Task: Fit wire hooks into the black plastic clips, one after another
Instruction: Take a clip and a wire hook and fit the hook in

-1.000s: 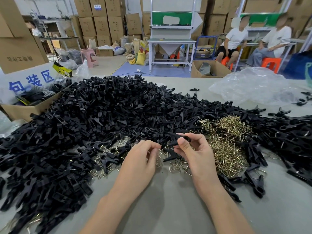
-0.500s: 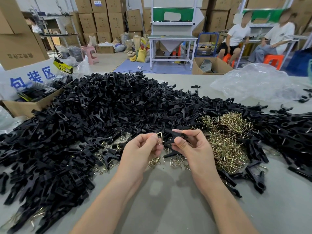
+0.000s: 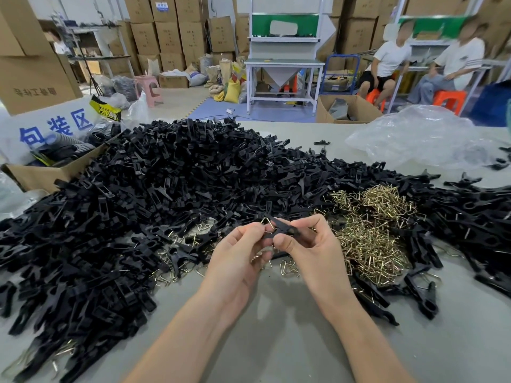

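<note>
Both forearms are reaching out over the grey table. The left hand and the right hand are meeting just above it, fingertips nearly touching. The right hand's thumb and curled fingers are pinching a black clip, which is lying roughly level between the two hands. The left hand's fingers are curled in narrow and are pinching a wire hook at the clip's left end. The hook's bent point is sticking up just above the left fingertips. How far the wire is sitting in the clip is too small to tell.

Just below the fingers, a few loose hooks are lying on the table. Right of the right hand's fingers, a brass-coloured heap of hooks is lying, with finished clips scattered beside it. Left of the fingers and beyond them, a big pile of black clips is spreading across the table. Farther off to the right a clear plastic bag is lying, and far left an open cardboard box is standing.
</note>
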`<state>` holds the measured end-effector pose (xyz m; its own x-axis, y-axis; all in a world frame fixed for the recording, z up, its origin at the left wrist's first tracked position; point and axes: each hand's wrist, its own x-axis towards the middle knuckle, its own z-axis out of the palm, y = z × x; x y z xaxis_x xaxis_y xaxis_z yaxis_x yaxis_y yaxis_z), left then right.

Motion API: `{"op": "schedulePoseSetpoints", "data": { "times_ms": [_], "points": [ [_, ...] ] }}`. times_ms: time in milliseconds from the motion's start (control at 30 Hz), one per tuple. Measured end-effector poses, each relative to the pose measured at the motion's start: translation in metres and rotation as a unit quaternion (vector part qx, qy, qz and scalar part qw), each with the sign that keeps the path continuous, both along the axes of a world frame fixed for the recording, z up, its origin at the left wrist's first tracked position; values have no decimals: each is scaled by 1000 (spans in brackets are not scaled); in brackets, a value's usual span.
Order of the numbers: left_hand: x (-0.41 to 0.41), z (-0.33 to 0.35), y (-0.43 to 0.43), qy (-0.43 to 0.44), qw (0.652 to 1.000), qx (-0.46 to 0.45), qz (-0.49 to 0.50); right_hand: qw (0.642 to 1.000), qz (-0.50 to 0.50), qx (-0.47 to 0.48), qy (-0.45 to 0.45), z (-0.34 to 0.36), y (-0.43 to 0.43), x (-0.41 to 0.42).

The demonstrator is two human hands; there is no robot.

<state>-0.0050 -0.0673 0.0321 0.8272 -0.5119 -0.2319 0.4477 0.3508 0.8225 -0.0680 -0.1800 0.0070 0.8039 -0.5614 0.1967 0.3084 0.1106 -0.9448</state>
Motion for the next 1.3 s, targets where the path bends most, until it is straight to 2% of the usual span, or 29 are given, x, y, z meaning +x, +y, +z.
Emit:
{"op": "schedulePoseSetpoints", "data": {
  "times_ms": [267, 433, 533, 600, 667, 733, 867, 1033, 1300],
  "points": [
    [-3, -6, -4, 32, 998, -47, 1, 1000, -2, -5, 3, 3, 2, -1],
    [-6, -6, -7, 21, 998, -55, 2, 1000, -12, -2, -10, 4, 3, -1],
    [-4, -8, -5, -49, 998, 32, 10, 1000, -21, -18, 1, 1, 2, -1],
    [-2, -11, -2, -174, 974, 144, 8, 999, -21, -47, 11, -1, 3, -1],
    [-2, -11, 2, -256, 945, 203, -3, 997, -19, -72, 11, -1, 5, -1],
    [1, -9, 5, -243, 950, 196, 0, 996, -20, -84, 7, 0, 6, -1],
    [7, -5, 8, -155, 980, 124, -6, 994, -37, -102, 14, 2, 6, -2],
    [6, -11, 7, -151, 980, 132, -15, 990, -44, -131, 29, 3, 5, -3],
    [7, -10, 7, -166, 976, 136, -25, 991, -37, -125, 21, 2, 2, -3]
  ]
}}
